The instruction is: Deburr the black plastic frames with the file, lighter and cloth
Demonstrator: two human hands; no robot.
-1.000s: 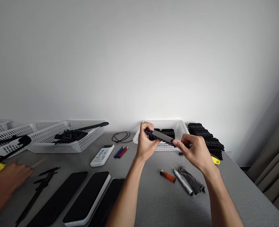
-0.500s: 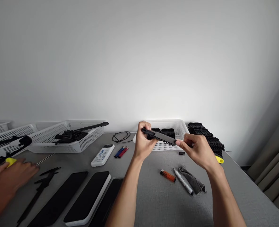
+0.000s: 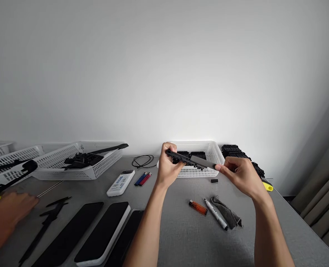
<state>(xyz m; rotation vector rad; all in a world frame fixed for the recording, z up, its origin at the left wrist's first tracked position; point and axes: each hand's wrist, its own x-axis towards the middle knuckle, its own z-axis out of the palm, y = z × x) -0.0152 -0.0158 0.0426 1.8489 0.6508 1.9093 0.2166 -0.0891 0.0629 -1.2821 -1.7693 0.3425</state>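
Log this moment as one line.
left hand: grips black part | right hand: yellow-handled file against part | behind: white basket | table: orange lighter, marker

Along the far side of the table (image 3: 181, 237), baskets (image 3: 106, 170) stand left, a cable (image 3: 143, 161) in the middle, another basket (image 3: 217, 152) right of it, then stacked parts (image 3: 233, 150). Nearer, phones (image 3: 104, 233) lie left; a lighter (image 3: 198, 207), marker (image 3: 216, 214) and cloth (image 3: 228, 213) lie right.

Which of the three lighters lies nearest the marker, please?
The orange lighter, lying just left of the marker; the blue lighter and red lighter lie side by side, farther off.
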